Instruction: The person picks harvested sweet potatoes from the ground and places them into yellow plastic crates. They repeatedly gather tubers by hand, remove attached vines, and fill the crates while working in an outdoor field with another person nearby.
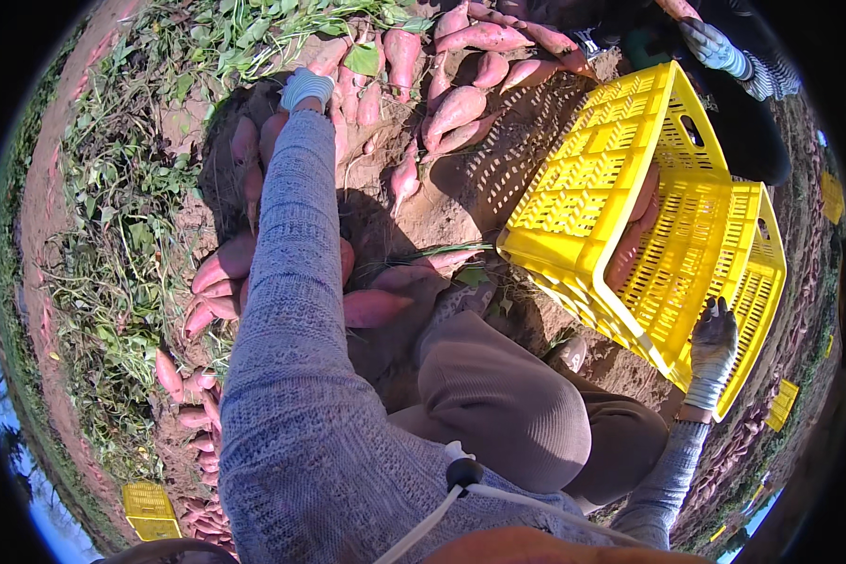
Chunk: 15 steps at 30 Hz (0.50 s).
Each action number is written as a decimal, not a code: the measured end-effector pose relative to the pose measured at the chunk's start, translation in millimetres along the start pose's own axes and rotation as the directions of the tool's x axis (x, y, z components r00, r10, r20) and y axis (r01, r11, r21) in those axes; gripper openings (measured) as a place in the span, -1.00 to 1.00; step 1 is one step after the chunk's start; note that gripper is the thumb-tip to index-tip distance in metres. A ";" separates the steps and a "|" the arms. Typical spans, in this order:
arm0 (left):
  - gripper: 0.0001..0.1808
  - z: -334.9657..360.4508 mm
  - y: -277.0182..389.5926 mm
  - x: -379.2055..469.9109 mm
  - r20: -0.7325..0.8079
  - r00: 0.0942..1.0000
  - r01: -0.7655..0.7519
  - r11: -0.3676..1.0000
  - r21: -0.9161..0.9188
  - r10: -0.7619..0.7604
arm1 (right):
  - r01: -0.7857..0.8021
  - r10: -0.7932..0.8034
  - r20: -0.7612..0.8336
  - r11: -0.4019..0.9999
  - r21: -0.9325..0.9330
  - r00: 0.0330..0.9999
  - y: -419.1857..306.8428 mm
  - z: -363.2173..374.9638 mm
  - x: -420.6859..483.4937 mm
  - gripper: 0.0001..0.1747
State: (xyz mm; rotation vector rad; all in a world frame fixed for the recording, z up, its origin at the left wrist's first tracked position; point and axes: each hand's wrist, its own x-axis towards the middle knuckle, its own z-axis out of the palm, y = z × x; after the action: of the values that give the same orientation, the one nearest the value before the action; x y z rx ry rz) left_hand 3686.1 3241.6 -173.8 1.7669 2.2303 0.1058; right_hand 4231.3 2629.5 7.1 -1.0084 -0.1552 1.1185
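My left hand point(307, 89), in a pale striped glove, reaches far forward to the lower end of a pink-skinned sweet potato point(330, 56). Its fingers are mostly hidden, so the hold is unclear. On the right, my right hand point(714, 345) wears a soiled grey-and-white glove and grips the edge of a yellow slatted plastic crate point(592, 169). The crate is tilted, its opening towards the right, nested with a second yellow crate point(765, 282). Some sweet potatoes point(631, 243) lie inside. More sweet potatoes point(458, 113) lie on the soil beyond my knees.
Another person's gloved hand point(712, 46) holds a sweet potato point(677, 8) beyond the crate. Cut vines point(127, 211) cover the left ground. Sweet potatoes point(377, 308) lie close by my leg point(500, 395). Other yellow crates point(149, 509) stand farther off.
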 end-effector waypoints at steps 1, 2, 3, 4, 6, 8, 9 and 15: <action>-0.13 -2.7 -9.2 8.9 0.135 0.991 -0.006 1.000 0.015 0.004 | -0.025 0.026 0.050 0.999 -0.020 0.998 2.0 1.8 0.9 -0.56; -0.11 -0.9 -14.5 14.9 0.135 0.991 -0.012 0.999 0.034 0.008 | 0.034 -0.036 -0.055 0.999 -0.039 0.998 5.0 3.3 0.6 -0.53; -0.09 3.7 -14.2 12.7 0.146 0.989 -0.028 0.998 0.052 0.021 | 0.027 -0.030 -0.056 0.999 -0.042 0.998 4.0 2.1 -1.0 -0.51; -0.07 6.1 -12.2 10.3 0.157 0.987 -0.044 0.997 0.071 0.033 | 0.020 -0.022 -0.056 0.999 -0.043 0.998 1.9 1.2 -1.1 -0.50; -0.11 10.0 -28.3 15.1 0.183 0.981 -0.061 0.997 -0.050 0.069 | 0.025 -0.029 -0.071 0.999 -0.046 0.997 2.5 4.3 1.5 -0.47; -0.20 22.2 -49.1 9.3 0.149 0.974 -0.166 0.985 -0.047 0.171 | 0.017 -0.019 -0.054 0.999 -0.038 0.998 6.3 11.7 5.0 -0.48; -0.34 30.8 -69.5 7.8 0.109 0.976 -0.169 0.971 -0.168 0.189 | 0.010 -0.011 -0.030 1.000 -0.029 0.999 9.5 16.9 9.9 -0.48; -0.75 20.3 -26.9 -97.6 -0.357 0.785 -0.497 0.859 0.126 0.507 | -0.012 0.005 -0.106 0.997 -0.070 0.994 10.0 14.6 4.5 -0.50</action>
State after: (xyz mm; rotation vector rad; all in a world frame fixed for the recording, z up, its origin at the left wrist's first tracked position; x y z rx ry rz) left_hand 3686.2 3138.7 -181.8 2.4967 1.9119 0.5818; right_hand 4218.4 2642.5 6.4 -1.1304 -0.1058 1.0705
